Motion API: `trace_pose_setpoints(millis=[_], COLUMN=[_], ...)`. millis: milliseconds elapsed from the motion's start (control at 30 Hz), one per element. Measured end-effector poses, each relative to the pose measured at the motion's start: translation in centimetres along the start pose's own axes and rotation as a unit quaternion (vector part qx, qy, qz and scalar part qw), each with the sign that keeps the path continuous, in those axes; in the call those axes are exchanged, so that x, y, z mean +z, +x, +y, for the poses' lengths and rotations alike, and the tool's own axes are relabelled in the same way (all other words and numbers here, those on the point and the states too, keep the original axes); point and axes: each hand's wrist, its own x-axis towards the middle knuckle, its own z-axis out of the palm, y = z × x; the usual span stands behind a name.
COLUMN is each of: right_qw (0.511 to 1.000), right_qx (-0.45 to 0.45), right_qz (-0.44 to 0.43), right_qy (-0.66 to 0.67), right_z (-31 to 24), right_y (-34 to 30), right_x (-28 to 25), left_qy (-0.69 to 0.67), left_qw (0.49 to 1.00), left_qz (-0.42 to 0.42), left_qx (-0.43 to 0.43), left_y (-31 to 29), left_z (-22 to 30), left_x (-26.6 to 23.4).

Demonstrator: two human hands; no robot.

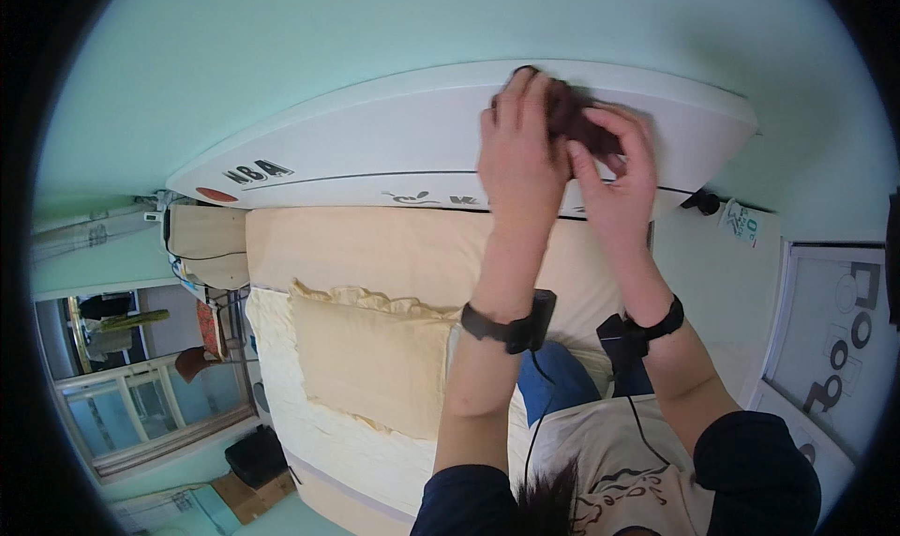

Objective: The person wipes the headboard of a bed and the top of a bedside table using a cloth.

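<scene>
Both my hands are raised at the white headboard of a bed. Between them is a bunched, dark maroon, cloth-like thing, blurred and partly covered by my fingers, so its kind is unclear. My left hand is closed on its left side, the back of the hand showing and the fingers bent over it near the headboard's top edge. My right hand has its fingers and thumb curled round the right side.
Below the headboard is the bed's cream padding, with a frilled yellow pillow on the pale sheet. Black bands with small boxes and cables circle my wrists. At the right are a small printed card and a patterned white panel.
</scene>
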Motion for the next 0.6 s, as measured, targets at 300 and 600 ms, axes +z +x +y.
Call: trace_pose_setpoints(millis=[300,600], right_qw=[0.999,0.996], right_qx=[0.026,0.011], right_qz=[-0.033,-0.089], right_qy=[0.005,0.012], right_z=[-1.2,-1.2], right_y=[0.5,0.8], right_x=[0.7,3.9], left_qy=[0.021,0.065], left_qw=[0.995,0.987], left_qz=[-0.082,-0.144], left_qx=[-0.043,-0.036], left_y=[2.1,4.8], left_z=[-0.2,-4.0], left_x=[-2.3,-5.2])
